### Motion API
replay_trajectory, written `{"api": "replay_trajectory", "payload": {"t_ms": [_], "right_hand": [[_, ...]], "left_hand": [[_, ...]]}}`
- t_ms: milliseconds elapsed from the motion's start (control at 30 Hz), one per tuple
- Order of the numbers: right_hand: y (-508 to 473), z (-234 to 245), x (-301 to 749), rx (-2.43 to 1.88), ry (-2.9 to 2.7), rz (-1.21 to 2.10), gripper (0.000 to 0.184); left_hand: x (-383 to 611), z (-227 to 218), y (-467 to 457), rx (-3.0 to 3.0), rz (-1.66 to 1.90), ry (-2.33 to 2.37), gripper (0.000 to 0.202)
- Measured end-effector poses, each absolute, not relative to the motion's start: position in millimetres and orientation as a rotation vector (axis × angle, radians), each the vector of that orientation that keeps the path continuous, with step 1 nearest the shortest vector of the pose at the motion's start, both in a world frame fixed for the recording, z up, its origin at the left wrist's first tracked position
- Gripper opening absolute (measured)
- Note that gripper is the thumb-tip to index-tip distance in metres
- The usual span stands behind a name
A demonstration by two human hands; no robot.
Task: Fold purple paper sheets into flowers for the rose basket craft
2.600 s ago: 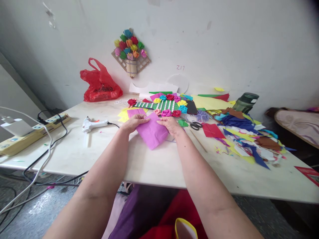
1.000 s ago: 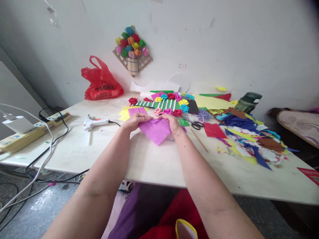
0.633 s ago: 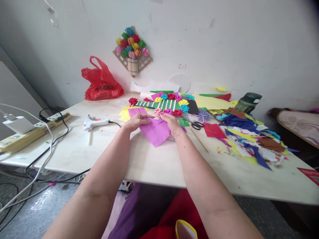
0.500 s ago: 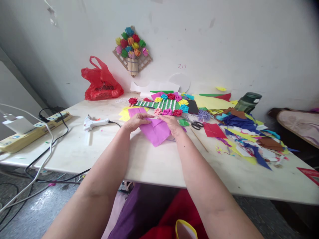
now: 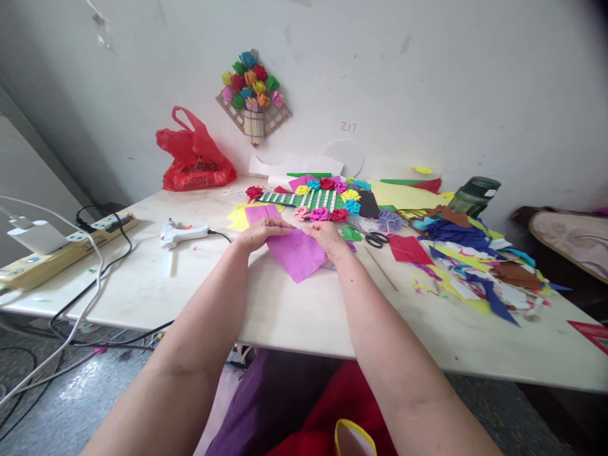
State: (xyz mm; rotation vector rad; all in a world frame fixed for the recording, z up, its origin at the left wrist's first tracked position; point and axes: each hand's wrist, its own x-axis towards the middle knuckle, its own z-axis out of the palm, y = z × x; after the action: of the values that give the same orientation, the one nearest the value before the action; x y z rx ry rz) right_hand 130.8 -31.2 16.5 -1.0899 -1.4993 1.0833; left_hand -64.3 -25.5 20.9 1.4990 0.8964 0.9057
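A folded piece of magenta paper (image 5: 297, 256) lies on the pale table (image 5: 294, 310) in front of me. My left hand (image 5: 256, 233) pinches its upper left edge and my right hand (image 5: 327, 237) pinches its upper right edge, fingers curled on the paper. Just beyond my hands lies a green and white woven strip ringed with small paper roses (image 5: 316, 201). A second magenta sheet (image 5: 259, 213) lies under my left fingers on yellow paper.
A white glue gun (image 5: 179, 234) lies to the left, with a power strip (image 5: 61, 250) and cables at the table's left edge. Scissors (image 5: 374, 238), a red paper square (image 5: 406, 249) and a heap of coloured scraps (image 5: 468, 259) lie right. A red bag (image 5: 194, 161) and a green bottle (image 5: 472, 195) stand at the back.
The magenta paper's near flap has been folded up, so the piece is shorter. My hands have come closer together at its top edge, then settled.
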Motion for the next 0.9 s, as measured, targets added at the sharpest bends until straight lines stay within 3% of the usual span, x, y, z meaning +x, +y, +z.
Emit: {"api": "replay_trajectory", "payload": {"t_ms": [200, 467, 733, 900], "right_hand": [[-26.3, 9.9, 130.4, -1.05, -1.546, 1.137, 0.016], [-29.6, 13.1, 128.8, -1.007, -1.624, 1.128, 0.023], [-29.4, 14.7, 128.9, -1.03, -1.654, 1.088, 0.016], [-30.3, 16.3, 127.8, -1.036, -1.701, 1.024, 0.018]], "left_hand": [[-63.3, 20.8, -26.7, 1.571, 0.857, 0.961, 0.027], [-59.6, 26.8, -29.2, 1.73, 0.803, 0.992, 0.03], [-58.5, 27.2, -30.1, 1.652, 0.781, 0.971, 0.035], [-57.2, 26.8, -29.0, 1.735, 0.787, 0.963, 0.028]]}}
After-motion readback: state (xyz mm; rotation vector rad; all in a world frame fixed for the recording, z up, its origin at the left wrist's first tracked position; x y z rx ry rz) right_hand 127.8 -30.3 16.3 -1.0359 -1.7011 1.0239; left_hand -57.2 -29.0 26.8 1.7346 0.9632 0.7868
